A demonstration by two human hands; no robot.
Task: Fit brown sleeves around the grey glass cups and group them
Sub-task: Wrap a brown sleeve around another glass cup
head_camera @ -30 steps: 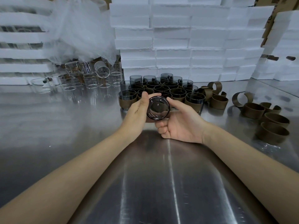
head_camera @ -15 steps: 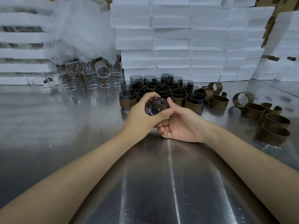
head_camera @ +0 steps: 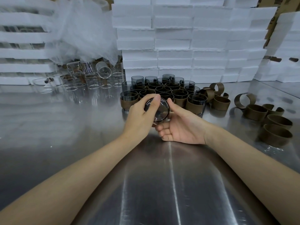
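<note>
A grey glass cup lies on its side between my hands, its round base turned toward me. My left hand grips it from the left, thumb across the base. My right hand cups it from the right and below, thumb up beside the rim. Any sleeve on this cup is hidden by my fingers. Behind my hands stands a group of grey cups with brown sleeves. Loose brown sleeves lie to the right on the steel table.
Clear glass beakers stand and lie at the back left under crumpled plastic wrap. White foam boxes are stacked along the back. More curled sleeves lie beside the cup group.
My left hand closed further over the cup, its thumb now across the base. The cup turned slightly in my hands. My right hand opened a little beneath it.
</note>
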